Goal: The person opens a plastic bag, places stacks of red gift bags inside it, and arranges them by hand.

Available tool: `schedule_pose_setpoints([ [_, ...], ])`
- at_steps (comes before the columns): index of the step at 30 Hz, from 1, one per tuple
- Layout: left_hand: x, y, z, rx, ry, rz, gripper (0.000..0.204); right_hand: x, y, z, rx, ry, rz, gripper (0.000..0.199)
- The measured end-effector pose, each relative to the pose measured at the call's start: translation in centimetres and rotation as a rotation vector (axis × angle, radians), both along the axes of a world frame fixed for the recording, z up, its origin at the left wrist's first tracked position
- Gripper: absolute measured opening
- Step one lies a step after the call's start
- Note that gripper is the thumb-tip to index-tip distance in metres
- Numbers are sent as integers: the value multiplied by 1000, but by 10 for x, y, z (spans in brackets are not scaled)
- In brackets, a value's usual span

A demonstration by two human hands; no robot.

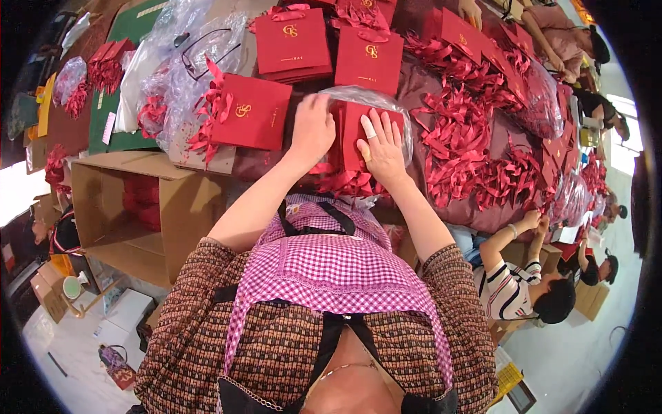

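Note:
A stack of red paper gift bags (353, 127) with red ribbon handles sits in front of me, partly inside a clear plastic bag (407, 131). My right hand (383, 143) lies flat on its top with spread fingers, one wrapped in white tape. At the stack's left edge is my left hand (314, 130), its fingers bent a little, slightly blurred, and its thumb apart; I see nothing held in it. Left of that hand rests another pile of red gift bags (252, 110), gold-printed, with ribbons hanging off its left side.
Two more gift-bag piles (293, 45) (370, 58) stand at the back. Ribboned bags (476, 138) cover the table's right side. An open cardboard box (117, 214) stands at left. Eyeglasses (210, 55) lie on clear plastic wrap. A co-worker in a striped shirt (507, 286) works at right.

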State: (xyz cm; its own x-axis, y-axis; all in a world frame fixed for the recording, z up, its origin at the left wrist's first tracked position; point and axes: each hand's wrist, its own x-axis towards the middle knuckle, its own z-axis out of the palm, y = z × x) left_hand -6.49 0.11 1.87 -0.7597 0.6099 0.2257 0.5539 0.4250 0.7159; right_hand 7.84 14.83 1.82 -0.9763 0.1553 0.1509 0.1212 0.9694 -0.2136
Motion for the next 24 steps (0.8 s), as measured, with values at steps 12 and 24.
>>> schedule_pose_setpoints([
  [12, -8, -5, -47, -94, -597, 229, 25, -4, 0, -8, 8, 20, 25, 58],
  [24, 37, -65, 31, -145, 384, -287, 45, -8, 6, -16, 73, -18, 16, 57],
])
